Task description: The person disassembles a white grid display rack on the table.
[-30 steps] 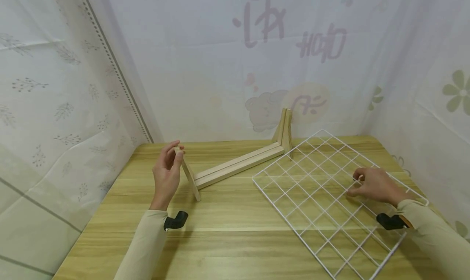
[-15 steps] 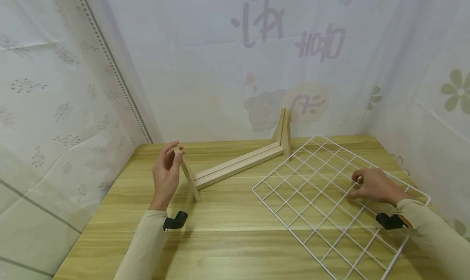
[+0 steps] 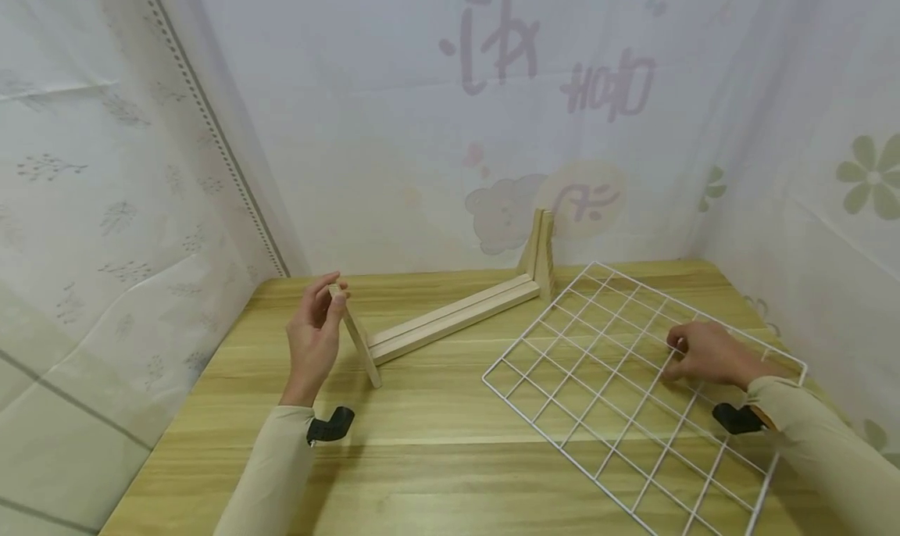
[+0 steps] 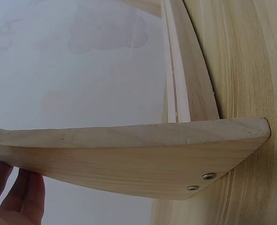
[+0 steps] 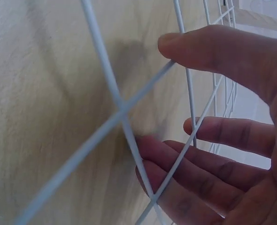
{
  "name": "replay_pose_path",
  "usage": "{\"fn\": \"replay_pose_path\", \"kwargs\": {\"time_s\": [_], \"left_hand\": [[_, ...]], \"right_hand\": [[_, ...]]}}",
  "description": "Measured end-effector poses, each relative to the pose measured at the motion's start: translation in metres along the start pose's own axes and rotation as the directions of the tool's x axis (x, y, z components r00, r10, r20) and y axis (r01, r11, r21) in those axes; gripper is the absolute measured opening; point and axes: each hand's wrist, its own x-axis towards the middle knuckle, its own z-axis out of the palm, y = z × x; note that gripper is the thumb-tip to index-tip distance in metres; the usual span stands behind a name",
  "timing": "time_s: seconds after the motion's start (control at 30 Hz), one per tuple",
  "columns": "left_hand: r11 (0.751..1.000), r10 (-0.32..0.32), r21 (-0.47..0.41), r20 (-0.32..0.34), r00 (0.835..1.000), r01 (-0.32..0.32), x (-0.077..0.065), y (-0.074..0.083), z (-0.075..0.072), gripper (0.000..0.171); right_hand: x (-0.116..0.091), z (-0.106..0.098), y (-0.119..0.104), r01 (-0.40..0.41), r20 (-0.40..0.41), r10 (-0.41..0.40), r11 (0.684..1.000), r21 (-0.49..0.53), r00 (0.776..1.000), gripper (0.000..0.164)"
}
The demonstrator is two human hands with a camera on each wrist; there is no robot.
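A pale wooden stand [image 3: 453, 319] lies across the table, its long bar joining two upright end pieces. My left hand [image 3: 312, 347] holds the top of the near-left end piece [image 3: 356, 339] between thumb and fingers. In the left wrist view, fingers [image 4: 33, 197] touch that board's narrow end, and two screws [image 4: 209, 176] show at its wide end. At the right, my right hand [image 3: 717, 355] grips a white wire grid panel [image 3: 560, 447] near its right side. The right wrist view shows the thumb and fingers around its wires [image 5: 122, 107], some fingertips behind them.
The far end piece [image 3: 537, 255] of the stand rises close to the grid's upper left edge. A wood-grain table [image 3: 436, 473] lies beneath everything. Printed curtains [image 3: 366, 130] enclose the back and sides. Black mounts [image 3: 330, 425] sit on both wrists.
The grid has turned and tilted in my right hand, its far corner shifting left and toward me. My left hand keeps its hold on the stand. The head view has shifted slightly.
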Motion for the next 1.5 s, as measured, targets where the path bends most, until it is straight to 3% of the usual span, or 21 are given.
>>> {"fn": "replay_pose_path", "kwargs": {"time_s": [0.1,0.27,0.57,0.83,1.1,1.2,1.33,1.5], "left_hand": [[1.000,-0.010,0.018,-0.005,1.000,0.010,-0.003,0.014,-0.001,0.034],[0.999,-0.007,0.047,-0.018,1.000,0.008,-0.005,0.012,-0.005,0.035],[0.997,0.029,0.068,-0.045,0.999,-0.026,-0.004,-0.013,-0.012,0.034],[0.980,0.178,0.101,-0.054,0.983,-0.172,-0.004,-0.013,-0.020,0.033],[0.963,0.223,0.154,-0.005,0.975,-0.220,-0.019,0.000,-0.028,0.043],[0.947,0.274,0.166,0.036,0.961,-0.276,-0.027,0.006,-0.032,0.047],[0.919,0.352,0.153,0.105,0.930,-0.365,-0.039,0.014,-0.037,0.049],[0.864,0.463,0.152,0.135,0.876,-0.480,-0.052,0.027,-0.037,0.049]], "right_hand": [[0.002,0.002,0.002,0.006,0.012,-0.006,1.000,-0.007,1.000,0.043],[0.007,0.006,0.002,0.021,0.026,-0.020,1.000,-0.016,0.999,0.039],[0.011,0.004,-0.003,0.012,0.001,-0.012,1.000,-0.015,1.000,0.047],[0.016,0.004,-0.005,0.022,0.007,-0.022,1.000,-0.014,1.000,0.051],[0.017,0.009,-0.005,0.030,-0.003,-0.030,1.000,0.004,1.000,0.048],[0.017,0.011,-0.006,0.027,-0.004,-0.027,1.000,0.009,1.000,0.048],[0.016,0.011,-0.006,0.019,0.021,-0.019,1.000,0.024,1.000,0.055],[0.017,0.007,-0.005,0.023,0.041,-0.025,0.999,0.039,0.999,0.064]]}}
